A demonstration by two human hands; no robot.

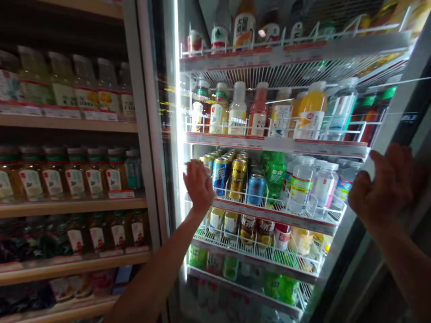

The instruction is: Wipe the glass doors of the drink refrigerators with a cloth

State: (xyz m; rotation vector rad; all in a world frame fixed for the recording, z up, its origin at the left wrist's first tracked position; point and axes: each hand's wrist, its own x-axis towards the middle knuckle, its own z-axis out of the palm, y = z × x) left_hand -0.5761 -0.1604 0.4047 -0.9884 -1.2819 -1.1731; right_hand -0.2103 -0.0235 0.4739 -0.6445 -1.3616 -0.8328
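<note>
My left hand [198, 186] is raised in front of a lit drinks cooler, fingers stretched out, with nothing visible in it. It is nearest to the cans on the middle shelf: a blue can [220, 176], a gold can [237, 178] and a smaller blue can [256, 189]. Whether it touches anything there is unclear. Toward the right, my right hand [384, 188] is up beside the dark cooler frame [409, 119], thumb apart from the bent fingers. It shows no object, and its contact with the frame cannot be made out. Beside the cans stands a large green bottle [273, 172].
Juice and tea bottles [258, 110] line the shelf above, behind a wire rail. Clear bottles [301, 184] stand right of the green one. Lower wire shelves hold more drinks [247, 229]. Left of the cooler, wooden shelves [77, 204] carry rows of bottles.
</note>
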